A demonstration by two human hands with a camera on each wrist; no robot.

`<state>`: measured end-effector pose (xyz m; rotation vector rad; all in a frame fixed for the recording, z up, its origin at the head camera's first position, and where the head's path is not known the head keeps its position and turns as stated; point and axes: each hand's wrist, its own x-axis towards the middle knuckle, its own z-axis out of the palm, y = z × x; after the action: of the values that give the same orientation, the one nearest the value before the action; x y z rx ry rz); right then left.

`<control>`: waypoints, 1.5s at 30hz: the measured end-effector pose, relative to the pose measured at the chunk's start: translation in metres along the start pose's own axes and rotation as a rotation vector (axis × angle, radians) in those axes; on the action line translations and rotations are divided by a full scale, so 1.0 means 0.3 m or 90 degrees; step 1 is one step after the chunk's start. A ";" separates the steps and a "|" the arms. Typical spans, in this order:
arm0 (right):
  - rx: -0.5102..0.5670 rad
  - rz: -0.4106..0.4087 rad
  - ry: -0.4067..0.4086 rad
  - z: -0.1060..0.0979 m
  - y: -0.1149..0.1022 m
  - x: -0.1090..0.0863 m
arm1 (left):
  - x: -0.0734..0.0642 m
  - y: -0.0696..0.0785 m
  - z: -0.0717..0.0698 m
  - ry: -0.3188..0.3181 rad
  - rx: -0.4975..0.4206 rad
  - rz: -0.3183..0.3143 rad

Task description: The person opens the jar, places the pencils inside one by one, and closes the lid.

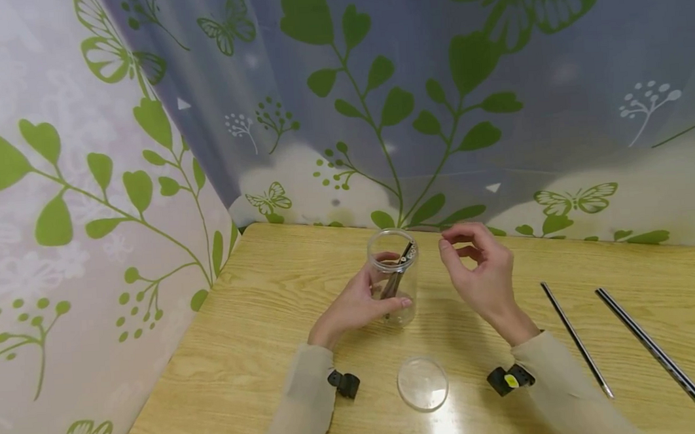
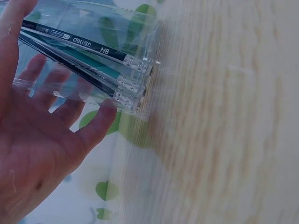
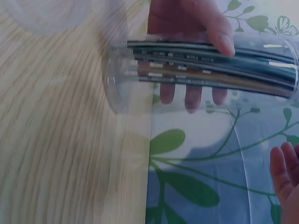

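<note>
A clear jar (image 1: 408,313) stands on the wooden table with a bundle of pencils (image 1: 392,284) leaning inside it. My left hand (image 1: 356,300) grips the jar's side, thumb in front and fingers round the back. Through the wall in the left wrist view, the eraser ends of dark and green pencils (image 2: 88,44) sit at the jar's base; one reads "HB". To the right of the jar, apart from it, my right hand (image 1: 483,272) is raised with loosely bent fingers and thumb near the forefinger. Nothing shows between its fingers.
A round clear lid (image 1: 422,385) lies in front of the jar. Right of my right arm lie one dark pencil (image 1: 577,339) and what look like two pencils side by side (image 1: 655,350). A leaf-patterned curtain (image 1: 342,112) hangs behind the wooden table (image 1: 237,354).
</note>
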<state>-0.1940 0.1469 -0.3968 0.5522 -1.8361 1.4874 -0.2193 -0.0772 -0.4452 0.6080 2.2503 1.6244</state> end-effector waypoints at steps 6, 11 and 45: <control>-0.022 0.014 0.010 -0.063 0.005 -0.019 | -0.005 -0.005 0.000 -0.005 -0.004 -0.009; -0.037 0.032 0.010 -0.118 0.019 -0.034 | -0.010 -0.003 0.001 -0.006 -0.013 -0.015; -0.319 0.160 -0.083 -0.449 0.082 -0.120 | -0.005 -0.003 0.001 -0.006 -0.028 -0.029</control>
<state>-0.1534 0.2792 -0.4269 0.1800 -2.3438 1.0909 -0.2181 -0.0778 -0.4461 0.5474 2.1992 1.6415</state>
